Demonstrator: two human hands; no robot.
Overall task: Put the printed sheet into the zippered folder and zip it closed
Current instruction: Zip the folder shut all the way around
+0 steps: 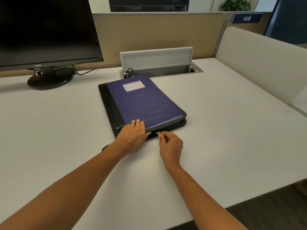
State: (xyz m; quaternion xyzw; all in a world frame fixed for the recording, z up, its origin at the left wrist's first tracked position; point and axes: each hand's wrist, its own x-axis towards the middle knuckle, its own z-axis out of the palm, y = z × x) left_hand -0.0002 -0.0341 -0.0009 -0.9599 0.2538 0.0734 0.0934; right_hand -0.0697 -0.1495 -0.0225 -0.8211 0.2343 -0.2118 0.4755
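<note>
While the right hand (pixel 171 145) pinches the zipper pull (pixel 159 133) between thumb and forefinger (other fingers curled in under the palm), the left hand (pixel 132 136) lies flat on the zippered folder (pixel 142 100). Its fingers are straight and close together on the near end of the cover, and the thumb sits at the edge just left of the pull.

No printed sheet in view. The cover is down, so it is probably inside already.

Right of the pinching fingers the two halves gape at the corner, so zipping looks unfinished.

To do it well:
- Draw the pull low along the track, not upward.
- Press the cover down just ahead of the slider so the teeth meet.
- Slow at the rounded corner.

The folder lies flat on the desk (pixel 216 130), smooth matte white under both wrists. Its cover is blue-violet, padded, faintly grained like leatherette, with pale stitching at the edge. A black spine band runs away from the left fingertips. Well beyond them is a clear label pocket (pixel 133 86) holding a white card. The pull is small, shiny metal.
</note>
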